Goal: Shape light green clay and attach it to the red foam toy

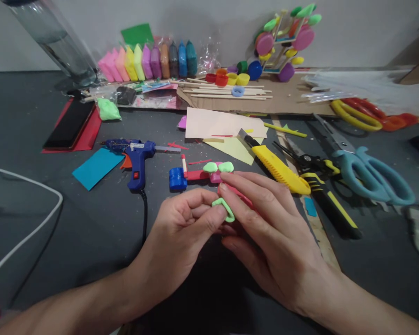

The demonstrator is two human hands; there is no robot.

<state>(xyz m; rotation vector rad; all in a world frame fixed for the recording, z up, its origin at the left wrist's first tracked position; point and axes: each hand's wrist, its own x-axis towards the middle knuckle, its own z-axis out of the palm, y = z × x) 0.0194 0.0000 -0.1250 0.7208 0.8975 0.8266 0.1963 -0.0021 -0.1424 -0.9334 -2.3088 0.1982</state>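
My left hand [181, 228] pinches a small light-green clay piece [224, 208] between thumb and forefinger. My right hand [268, 228] meets it from the right, fingers closed around a pink and red craft piece [234, 191] under the clay. Just beyond the fingers lies a small model [199, 174] with a blue bottle cap, a red stick and two green clay leaves on a pink part.
A blue glue gun [136, 160] lies to the left, a yellow utility knife [277, 165], black-yellow cutters [321, 186] and teal scissors [366, 172] to the right. Clay packs [150, 60], bottle caps [230, 79], wooden sticks and a cap-and-stick structure [286, 42] stand at the back.
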